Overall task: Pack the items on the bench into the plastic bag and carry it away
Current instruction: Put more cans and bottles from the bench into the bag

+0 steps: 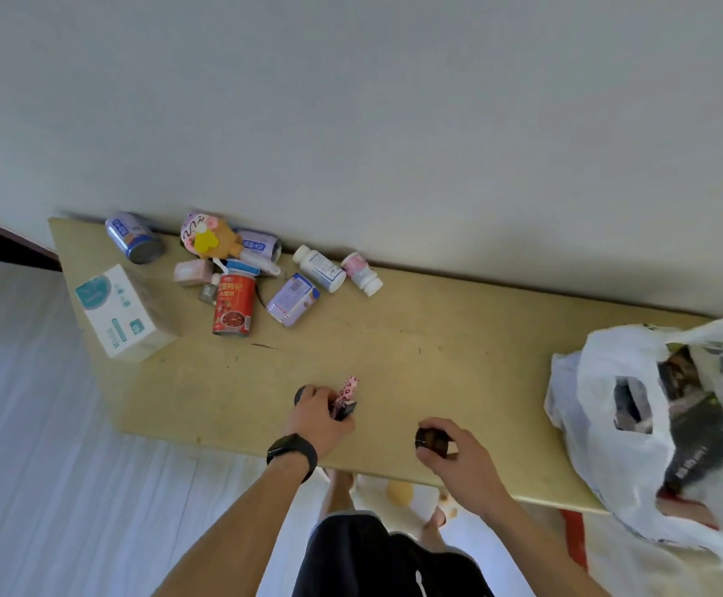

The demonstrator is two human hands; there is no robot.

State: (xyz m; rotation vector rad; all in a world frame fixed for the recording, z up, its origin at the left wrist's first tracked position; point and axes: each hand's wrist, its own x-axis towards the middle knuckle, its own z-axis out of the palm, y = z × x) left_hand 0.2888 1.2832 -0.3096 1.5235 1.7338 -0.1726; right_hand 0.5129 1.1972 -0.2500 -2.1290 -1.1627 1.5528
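Observation:
A white plastic bag stands open at the right end of the yellowish bench, with dark packets inside. My left hand grips a small bundle near the front edge: a pink patterned packet and a dark round item. My right hand holds a small dark brown jar just above the bench front. At the far left lie a red can, two blue cans, a purple can, two white pill bottles and a tissue box.
A wall runs along the back of the bench. A pink toy and small pink bottles lie among the cans. White floor lies to the left, and something red shows under the bench's right end. My legs stand close to the front edge.

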